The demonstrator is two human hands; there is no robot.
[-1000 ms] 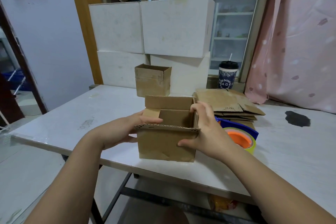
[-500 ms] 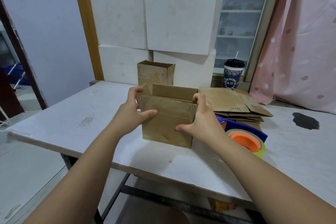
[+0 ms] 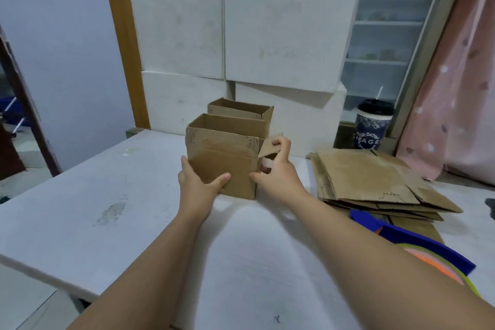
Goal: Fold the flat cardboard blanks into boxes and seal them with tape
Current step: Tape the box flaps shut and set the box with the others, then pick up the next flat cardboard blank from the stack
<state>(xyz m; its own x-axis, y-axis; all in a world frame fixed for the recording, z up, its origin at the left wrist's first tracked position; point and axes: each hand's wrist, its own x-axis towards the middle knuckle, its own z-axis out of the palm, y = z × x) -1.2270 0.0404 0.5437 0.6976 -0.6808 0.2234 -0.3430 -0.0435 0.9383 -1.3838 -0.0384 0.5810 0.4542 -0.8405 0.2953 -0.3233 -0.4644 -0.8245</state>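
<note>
I hold an open-topped cardboard box (image 3: 225, 158) upright on the white surface (image 3: 80, 195), at about twelve o'clock from me. My left hand (image 3: 198, 185) wraps the box's near lower corner, thumb pressed on the front face, so that grip is closed on the box. My right hand (image 3: 276, 169) pinches the side flap (image 3: 270, 146) sticking out at the box's three o'clock edge, fingers over its top. A second open cardboard box (image 3: 241, 110) stands just behind, at twelve o'clock. The stack of flat cardboard blanks (image 3: 375, 179) lies at two o'clock, with the tape dispenser (image 3: 428, 257) at four o'clock, near my right forearm.
</note>
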